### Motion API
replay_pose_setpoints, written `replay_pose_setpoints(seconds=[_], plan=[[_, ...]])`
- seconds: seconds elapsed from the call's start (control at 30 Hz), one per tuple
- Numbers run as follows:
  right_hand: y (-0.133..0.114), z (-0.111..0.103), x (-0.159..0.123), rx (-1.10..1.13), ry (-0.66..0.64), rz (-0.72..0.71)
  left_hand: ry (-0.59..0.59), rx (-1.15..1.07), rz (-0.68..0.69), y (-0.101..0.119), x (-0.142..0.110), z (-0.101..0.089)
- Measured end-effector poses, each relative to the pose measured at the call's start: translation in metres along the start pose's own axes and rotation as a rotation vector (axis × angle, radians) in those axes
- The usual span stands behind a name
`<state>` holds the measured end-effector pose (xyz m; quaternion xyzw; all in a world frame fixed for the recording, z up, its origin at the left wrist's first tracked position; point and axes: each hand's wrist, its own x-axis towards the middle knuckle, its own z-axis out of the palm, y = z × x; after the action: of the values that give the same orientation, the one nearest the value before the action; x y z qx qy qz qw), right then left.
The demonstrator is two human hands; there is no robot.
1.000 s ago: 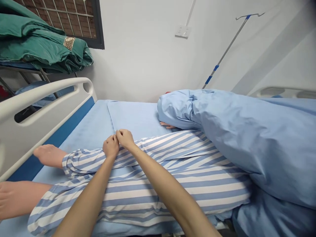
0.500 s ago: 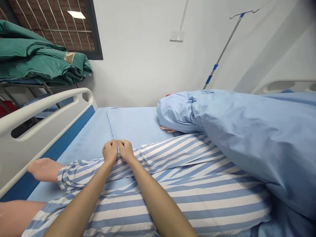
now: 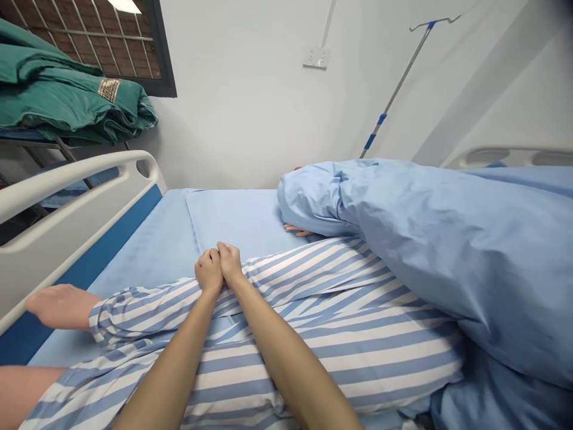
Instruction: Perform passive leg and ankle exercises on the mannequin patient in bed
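A figure in blue-and-white striped trousers (image 3: 313,334) lies along the hospital bed, bare feet (image 3: 58,306) pointing left. My left hand (image 3: 208,272) and my right hand (image 3: 230,263) sit side by side on the far leg near the knee, both closed in fists that pinch the striped cloth. A light blue quilt (image 3: 439,239) covers the upper body on the right. Fingers of the figure's hand (image 3: 296,230) peek out under the quilt's edge.
A white and blue bed footboard (image 3: 76,221) runs along the left. Folded green blankets (image 3: 71,95) lie on a rack behind it. An IV pole (image 3: 394,89) leans by the white wall, with a socket (image 3: 316,57) above. A light blue sheet (image 3: 233,218) covers the mattress.
My two fists have drawn closer together on the far trouser leg and shifted slightly right. The view has drifted, and the far foot has slid left.
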<state>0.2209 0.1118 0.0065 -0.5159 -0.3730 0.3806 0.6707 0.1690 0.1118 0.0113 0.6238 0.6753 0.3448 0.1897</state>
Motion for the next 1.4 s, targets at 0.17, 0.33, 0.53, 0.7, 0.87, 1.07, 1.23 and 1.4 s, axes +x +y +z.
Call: replay_pose_setpoints(seconds=[0.17, 0.33, 0.53, 0.7, 0.87, 1.07, 1.23, 1.4], plan=[[-0.025, -0.017, 0.005, -0.532, -0.102, -0.14, -0.046, 0.109, -0.006, 0.005, -0.004, -0.001], [-0.033, -0.042, 0.005, -0.723, -0.19, -0.26, -0.062, 0.137, 0.014, 0.006, -0.005, 0.001], [-0.012, -0.06, 0.001, -0.516, -0.141, -0.236, -0.043, 0.144, 0.066, 0.004, -0.004, 0.003], [-0.009, -0.062, 0.005, -0.362, -0.109, -0.209, -0.071, -0.006, 0.095, 0.017, 0.004, 0.005], [-0.011, -0.064, 0.012, -0.108, -0.122, -0.069, 0.017, -0.382, 0.034, 0.053, 0.015, 0.018], [-0.011, -0.066, 0.015, 0.104, -0.051, 0.076, -0.009, -0.205, 0.083, 0.049, -0.007, 0.037], [-0.009, -0.063, 0.015, -0.097, 0.054, -0.045, -0.069, 0.033, 0.129, 0.041, -0.015, 0.036], [-0.044, -0.078, 0.017, -0.884, -0.065, -0.138, -0.139, 0.205, 0.132, 0.047, -0.017, 0.035]])
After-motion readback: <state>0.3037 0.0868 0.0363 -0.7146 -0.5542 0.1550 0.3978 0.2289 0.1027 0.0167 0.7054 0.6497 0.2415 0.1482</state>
